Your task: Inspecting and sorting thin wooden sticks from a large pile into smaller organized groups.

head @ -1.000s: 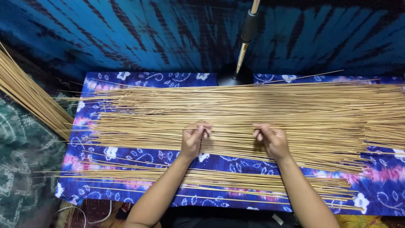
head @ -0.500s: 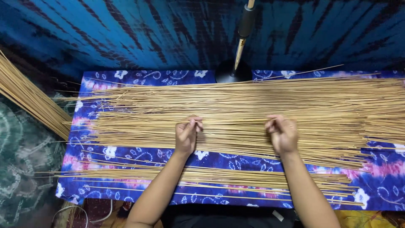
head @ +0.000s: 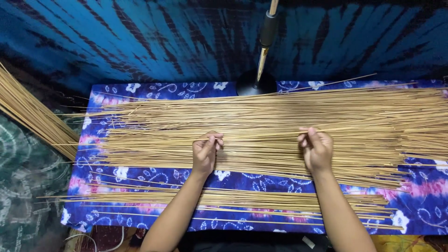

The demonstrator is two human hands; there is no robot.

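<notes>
the wide layer of thin bamboo sticks (head: 280, 126) covers most of the counter (head: 242, 179), leaving a bare strip of patterned cloth between it and the thinner row of sticks (head: 233, 200) nearer the person. a lamp stand (head: 261, 60) blocks the far edge, and a slanting stick bundle (head: 32, 116) closes the left side.

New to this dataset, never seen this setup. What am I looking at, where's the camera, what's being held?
No machine here: a person works with two bare hands. The one picture comes from a camera worn on the head, looking down. A table draped in a blue cloth with white flower print carries a wide layer of thin straw-coloured sticks, with a smaller row of the same sticks nearer the person. The left hand and the right hand each pinch sticks at the near edge of the wide layer. A black lamp base with a pole stands behind, and a loose bundle of sticks lies at the left.
</notes>
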